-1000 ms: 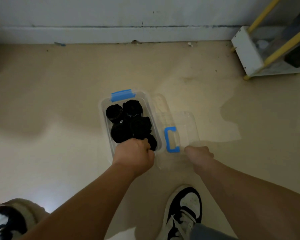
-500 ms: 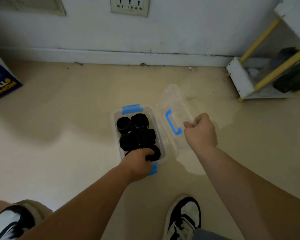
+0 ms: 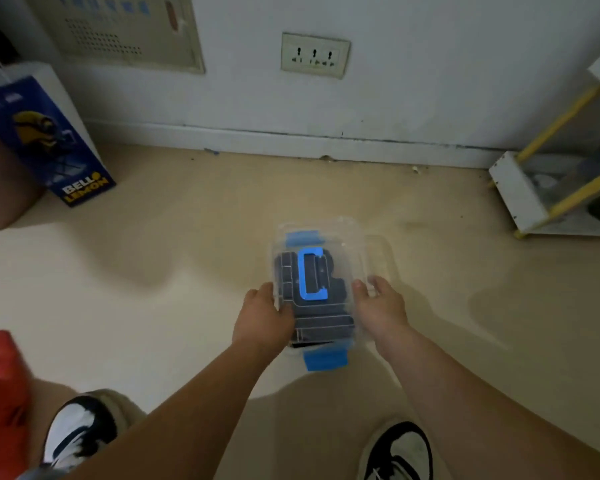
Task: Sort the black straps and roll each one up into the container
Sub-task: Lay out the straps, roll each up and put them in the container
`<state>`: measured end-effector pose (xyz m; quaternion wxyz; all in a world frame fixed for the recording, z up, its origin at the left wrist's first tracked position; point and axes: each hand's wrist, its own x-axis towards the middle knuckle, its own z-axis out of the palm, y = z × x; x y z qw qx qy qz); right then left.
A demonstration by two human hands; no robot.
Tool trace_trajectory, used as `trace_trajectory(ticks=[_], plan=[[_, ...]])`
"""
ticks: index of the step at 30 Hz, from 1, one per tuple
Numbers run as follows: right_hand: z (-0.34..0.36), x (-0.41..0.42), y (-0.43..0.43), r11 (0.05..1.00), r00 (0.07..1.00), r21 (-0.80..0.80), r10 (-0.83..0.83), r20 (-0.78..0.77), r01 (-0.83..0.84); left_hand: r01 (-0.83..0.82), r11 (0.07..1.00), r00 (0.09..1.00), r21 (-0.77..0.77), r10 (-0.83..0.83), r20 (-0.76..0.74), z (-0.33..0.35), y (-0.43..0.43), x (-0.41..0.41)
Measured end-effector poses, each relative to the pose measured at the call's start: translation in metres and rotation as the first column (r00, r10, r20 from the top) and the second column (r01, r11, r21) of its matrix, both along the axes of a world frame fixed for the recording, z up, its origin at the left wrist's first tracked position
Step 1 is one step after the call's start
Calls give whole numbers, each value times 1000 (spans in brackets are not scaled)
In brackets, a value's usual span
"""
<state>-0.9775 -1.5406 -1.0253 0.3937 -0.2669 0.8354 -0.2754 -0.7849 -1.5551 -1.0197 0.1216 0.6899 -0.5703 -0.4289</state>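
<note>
On the beige floor (image 3: pixel 153 271), just ahead of the person's shoes, sits the clear container (image 3: pixel 277 268). Its clear lid (image 3: pixel 340 258) is laid over the top, and the rolled black straps (image 3: pixel 326 306) inside show dark through it. The left hand (image 3: pixel 262 317) grips the container's left wall, thumb hooked over the lid. The right hand (image 3: pixel 381 308) holds the lid's right edge, thumb on top and fingers loosely bent beyond it. The near blue latch (image 3: pixel 326 360) sticks outward, so I judge the lid unfastened; the far latch (image 3: pixel 302 238) is too blurred to tell. To close it well, square the lid on the rim, press evenly down both long sides, then flip each latch home, checking that no strap is pinched under the edge.
</note>
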Motion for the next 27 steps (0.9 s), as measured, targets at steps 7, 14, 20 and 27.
trace_trajectory(ticks=[7,14,20,27], plan=[[-23,2,-5,996,998,90,9,66,-15,-19,999,992,51,25,-127,-40,24,-6],[-21,-5,-19,993,995,107,48,82,-57,-107,989,988,99,116,-98,-56,50,-14],[-17,1,-3,996,994,85,20,104,-29,-150,978,970,144,174,-170,-64,54,-8],[-7,4,30,889,928,378,120,353,-259,-307,943,947,125,316,-61,-52,48,22]])
